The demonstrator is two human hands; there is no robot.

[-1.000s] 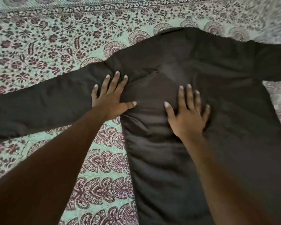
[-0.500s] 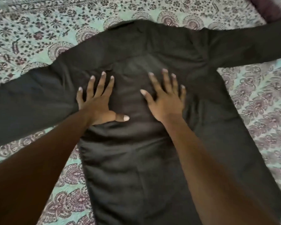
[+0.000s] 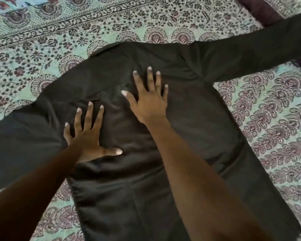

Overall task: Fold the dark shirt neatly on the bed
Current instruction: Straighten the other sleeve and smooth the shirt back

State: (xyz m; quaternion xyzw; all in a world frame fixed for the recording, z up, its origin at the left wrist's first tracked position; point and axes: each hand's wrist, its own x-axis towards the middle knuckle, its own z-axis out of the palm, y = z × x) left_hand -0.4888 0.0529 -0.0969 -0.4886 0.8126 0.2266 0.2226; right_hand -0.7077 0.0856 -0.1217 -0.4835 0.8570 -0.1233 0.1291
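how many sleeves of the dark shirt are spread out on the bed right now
2. One sleeve stretches out to the left edge of the view, beside the left hand. The other sleeve runs up to the upper right corner. Both ends are cut off by the frame.

The shirt [image 3: 189, 129] is dark matt cloth, a plain smooth weave with soft creases and a faint sheen where light catches it. The bedspread [image 3: 47, 54] under it is thin printed cotton-like cloth, matt, slightly rippled. Far right lies a maroon cushion [image 3: 262, 9], matt fabric.
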